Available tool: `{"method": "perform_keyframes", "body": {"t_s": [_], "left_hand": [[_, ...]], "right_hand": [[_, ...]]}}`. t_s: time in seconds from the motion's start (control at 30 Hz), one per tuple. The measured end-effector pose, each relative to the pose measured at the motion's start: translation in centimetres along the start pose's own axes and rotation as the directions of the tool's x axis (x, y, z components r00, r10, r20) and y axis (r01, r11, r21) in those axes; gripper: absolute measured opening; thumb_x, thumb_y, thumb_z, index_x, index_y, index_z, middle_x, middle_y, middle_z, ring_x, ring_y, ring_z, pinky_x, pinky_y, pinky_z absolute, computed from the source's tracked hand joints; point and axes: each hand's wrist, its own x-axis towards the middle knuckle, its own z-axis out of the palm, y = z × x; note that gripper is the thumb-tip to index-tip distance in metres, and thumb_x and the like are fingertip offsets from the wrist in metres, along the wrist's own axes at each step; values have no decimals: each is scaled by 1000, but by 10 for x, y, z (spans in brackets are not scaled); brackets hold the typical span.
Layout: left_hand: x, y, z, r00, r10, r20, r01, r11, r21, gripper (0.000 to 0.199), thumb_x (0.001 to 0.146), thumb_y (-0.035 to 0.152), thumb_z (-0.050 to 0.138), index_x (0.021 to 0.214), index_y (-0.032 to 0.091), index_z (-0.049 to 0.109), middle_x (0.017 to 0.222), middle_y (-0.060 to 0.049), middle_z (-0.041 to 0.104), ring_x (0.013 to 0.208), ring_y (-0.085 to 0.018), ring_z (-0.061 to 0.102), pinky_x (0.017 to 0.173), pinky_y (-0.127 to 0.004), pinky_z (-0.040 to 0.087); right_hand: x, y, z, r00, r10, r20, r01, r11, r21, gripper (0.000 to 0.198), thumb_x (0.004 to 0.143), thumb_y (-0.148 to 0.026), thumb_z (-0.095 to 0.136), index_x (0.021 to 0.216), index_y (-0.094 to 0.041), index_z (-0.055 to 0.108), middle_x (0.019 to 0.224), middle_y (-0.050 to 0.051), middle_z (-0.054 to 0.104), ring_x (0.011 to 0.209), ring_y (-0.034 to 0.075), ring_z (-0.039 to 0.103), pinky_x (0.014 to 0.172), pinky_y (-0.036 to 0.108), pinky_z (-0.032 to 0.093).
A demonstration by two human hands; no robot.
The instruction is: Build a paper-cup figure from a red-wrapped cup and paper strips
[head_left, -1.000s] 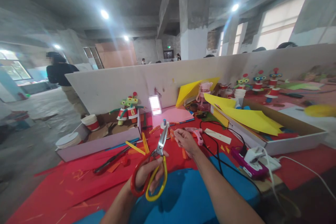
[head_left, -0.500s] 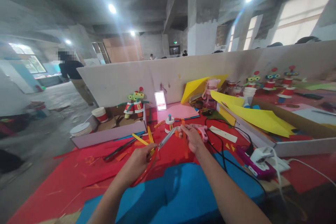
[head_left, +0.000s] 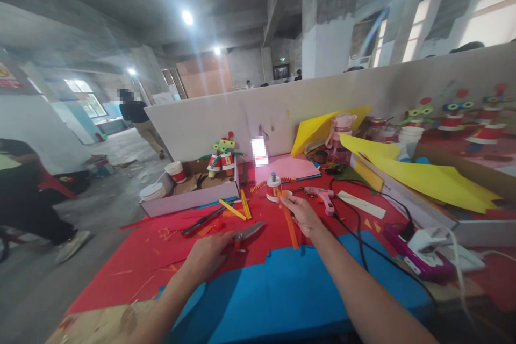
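My left hand (head_left: 209, 255) is closed around the red handles of a pair of scissors (head_left: 250, 231), low over the red table covering. The blades are together and point right. My right hand (head_left: 303, 215) pinches an orange paper strip (head_left: 291, 228), which hangs down toward the blue sheet (head_left: 306, 285). Just beyond it stands a small white cup figure (head_left: 274, 189) with a red band, a blue top and coiled paper arms. Two yellow strips (head_left: 245, 204) lie between the hands, farther back. A pink glue gun (head_left: 322, 197) rests right of my right hand.
A white box (head_left: 193, 199) with finished figures and cups stands at the left. Another box (head_left: 403, 193) at the right holds yellow sheets. A purple power strip (head_left: 417, 252) and black cables lie at the right. People are beyond the table at the left.
The scissors have come away from the orange strip and moved down toward the table, their blades now closed. My right hand still holds the strip. The view has turned slightly left.
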Motion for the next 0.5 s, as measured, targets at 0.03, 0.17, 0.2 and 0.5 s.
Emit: {"method": "perform_keyframes", "body": {"t_s": [0.03, 0.17, 0.2, 0.5], "left_hand": [[-2, -3, -1, 1000, -7, -6, 7, 1000, 4, 37, 82, 24, 49, 115, 30, 64, 104, -7, 72, 95, -26, 67, 68, -28, 45], [-8, -19, -14, 999, -41, -12, 42, 997, 64, 54, 77, 15, 48, 125, 36, 58, 117, -3, 69, 98, -26, 67, 70, -29, 46], [-6, -24, -19, 998, -51, -24, 53, 995, 86, 58, 74, 12, 48, 126, 37, 57, 121, -2, 67, 100, -26, 66, 72, -29, 46], [54, -88, -49, 984, 6, -180, 18, 991, 129, 46, 78, 25, 50, 122, 30, 61, 121, -2, 68, 109, -25, 62, 89, -32, 47]], "right_hand": [[0, 0, 1, 1000, -4, 4, 4, 1000, 3, 46, 55, -59, 80, 74, -17, 74, 65, 1, 64, 60, 13, 53, 53, 23, 32], [-2, -2, 4, 1000, -15, 1, 15, 998, 54, 47, 50, -59, 83, 68, -16, 73, 67, 2, 66, 66, 15, 56, 59, 25, 39], [-2, -3, 5, 1000, -10, 3, 10, 998, 69, 47, 50, -58, 83, 67, -16, 73, 67, 3, 66, 66, 15, 56, 60, 25, 40], [-2, 4, 9, 998, 25, 57, -29, 998, 58, 46, 52, -54, 83, 71, -14, 73, 65, 2, 66, 62, 12, 57, 63, 25, 41]]}}
